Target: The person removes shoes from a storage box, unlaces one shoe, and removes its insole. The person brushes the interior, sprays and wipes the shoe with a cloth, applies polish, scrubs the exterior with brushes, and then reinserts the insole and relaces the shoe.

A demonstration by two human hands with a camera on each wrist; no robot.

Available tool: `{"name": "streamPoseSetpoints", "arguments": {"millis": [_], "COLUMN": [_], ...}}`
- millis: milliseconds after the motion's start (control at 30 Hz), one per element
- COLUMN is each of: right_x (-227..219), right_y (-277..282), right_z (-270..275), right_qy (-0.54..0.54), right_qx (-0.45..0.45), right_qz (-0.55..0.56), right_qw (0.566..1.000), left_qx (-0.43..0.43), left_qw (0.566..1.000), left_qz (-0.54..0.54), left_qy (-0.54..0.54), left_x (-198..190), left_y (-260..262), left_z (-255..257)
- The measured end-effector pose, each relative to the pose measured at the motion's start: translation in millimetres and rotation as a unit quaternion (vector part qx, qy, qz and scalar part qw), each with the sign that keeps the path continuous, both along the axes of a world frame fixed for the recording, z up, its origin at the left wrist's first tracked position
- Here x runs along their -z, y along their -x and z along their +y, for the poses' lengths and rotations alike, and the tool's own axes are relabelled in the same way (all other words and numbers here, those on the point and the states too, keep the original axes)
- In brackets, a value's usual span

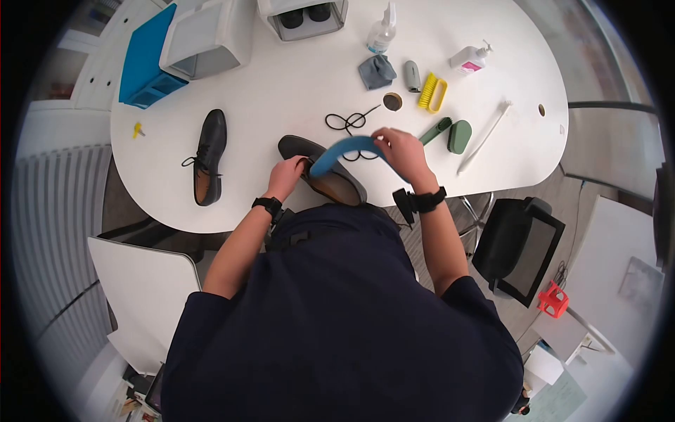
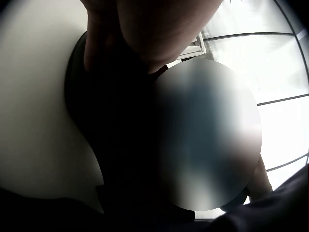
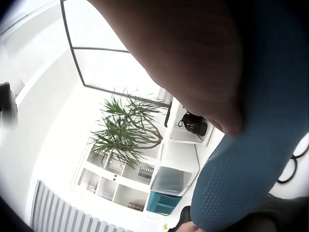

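A black dress shoe (image 1: 325, 174) lies on the white table (image 1: 281, 91) at its near edge. My left hand (image 1: 287, 174) grips the shoe's opening at the heel side; in the left wrist view the dark shoe (image 2: 111, 121) fills the middle under my fingers. My right hand (image 1: 397, 149) pinches one end of a blue insole (image 1: 346, 150), which arches over the shoe with its other end down in the opening. In the right wrist view the textured blue insole (image 3: 260, 145) runs beneath my palm. The matching laced black shoe (image 1: 209, 156) lies to the left.
A loose black lace (image 1: 349, 124) lies behind the shoe. Further back are a grey cloth (image 1: 377, 71), spray bottle (image 1: 382, 29), yellow brush (image 1: 432, 93), green brush (image 1: 435, 129), green case (image 1: 460, 136), white shoehorn (image 1: 484, 136), pump bottle (image 1: 470, 58), grey bins (image 1: 209, 36) and a blue tray (image 1: 146, 60).
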State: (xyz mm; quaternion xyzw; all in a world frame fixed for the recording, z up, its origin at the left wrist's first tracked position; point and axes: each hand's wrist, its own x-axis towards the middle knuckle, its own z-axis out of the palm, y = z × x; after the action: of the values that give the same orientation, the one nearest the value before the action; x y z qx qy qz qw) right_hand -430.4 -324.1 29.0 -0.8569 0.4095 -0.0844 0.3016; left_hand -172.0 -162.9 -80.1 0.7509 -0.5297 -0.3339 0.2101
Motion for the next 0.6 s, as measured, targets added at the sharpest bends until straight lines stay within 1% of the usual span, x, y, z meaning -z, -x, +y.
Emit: {"name": "streamPoseSetpoints", "arguments": {"millis": [100,133,200,267,333,367,400,467,500,533,567,600], "right_x": [12,19,36,59,76,81,87,97,101,106,110,113], "right_y": [-18,-23,-32,-28,-22,-15,-7,15,27,41,56,72], "right_z": [-10,-11,-16,-16,-13,-10,-8,-4,-2,-3,-4,-6], "right_qy": [0.095,0.094,0.2,0.185,0.12,0.057,0.056,0.026,0.035,0.01,0.052,0.06], "right_qx": [0.057,0.058,0.105,0.098,0.07,0.073,0.073,0.103,0.122,0.153,0.177,0.218], "right_qz": [-0.029,-0.029,-0.086,-0.073,-0.067,-0.048,-0.048,-0.05,-0.058,-0.066,-0.06,-0.062], "right_qw": [0.993,0.993,0.97,0.975,0.988,0.995,0.995,0.993,0.99,0.986,0.981,0.972], "left_qx": [-0.006,-0.017,-0.028,-0.018,-0.016,-0.015,-0.015,-0.025,-0.025,-0.026,-0.027,-0.027], "left_qw": [1.0,1.0,0.999,1.0,1.0,1.0,1.0,0.999,0.999,0.999,0.999,0.999], "left_qz": [-0.005,0.009,0.023,0.008,0.009,0.011,0.011,0.03,0.032,0.037,0.043,0.043], "left_qy": [0.016,0.017,0.018,0.016,0.02,0.024,0.023,0.017,0.016,0.016,0.016,0.016], "left_x": [-3,-4,-7,-8,-4,-4,-3,-2,-2,-2,-1,-1], "left_y": [2,4,5,5,4,3,2,3,4,3,2,2], "left_z": [2,4,3,4,4,4,4,6,6,5,5,5]}}
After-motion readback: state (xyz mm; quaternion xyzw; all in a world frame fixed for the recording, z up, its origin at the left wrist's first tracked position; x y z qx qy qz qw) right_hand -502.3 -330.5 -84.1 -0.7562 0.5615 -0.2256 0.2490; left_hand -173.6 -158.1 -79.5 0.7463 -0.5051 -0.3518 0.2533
